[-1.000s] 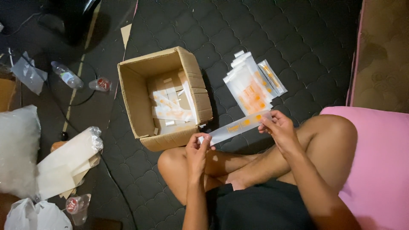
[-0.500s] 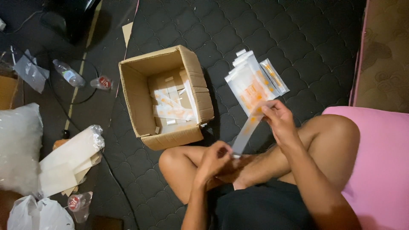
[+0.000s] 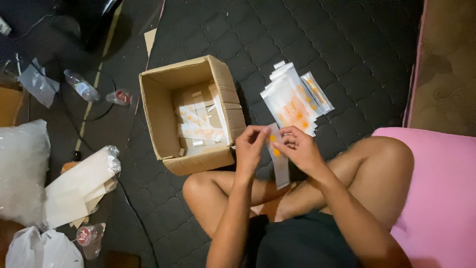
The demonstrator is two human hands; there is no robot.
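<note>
I sit cross-legged on a dark quilted mat [image 3: 347, 44]. Both hands meet at a long, narrow clear packet with orange marks [image 3: 279, 166], which hangs upright in front of my knees. My left hand [image 3: 251, 149] pinches its top edge. My right hand [image 3: 300, 149] grips the same top part from the other side. Just beyond my hands lies a fanned stack of similar white and orange packets [image 3: 291, 99]. To the left stands an open cardboard box [image 3: 163, 116] with more packets inside it.
A pink cushion [image 3: 441, 193] lies at my right. On the left floor are a bundle of white sheets in plastic [image 3: 79, 186], clear plastic bags [image 3: 20, 168], a small water bottle [image 3: 82, 85], plastic cups [image 3: 118, 97] and a dark cable.
My left hand has risen from my knee to the packet's top. The packet has swung from slanted to hanging upright between both hands, nearer my body.
</note>
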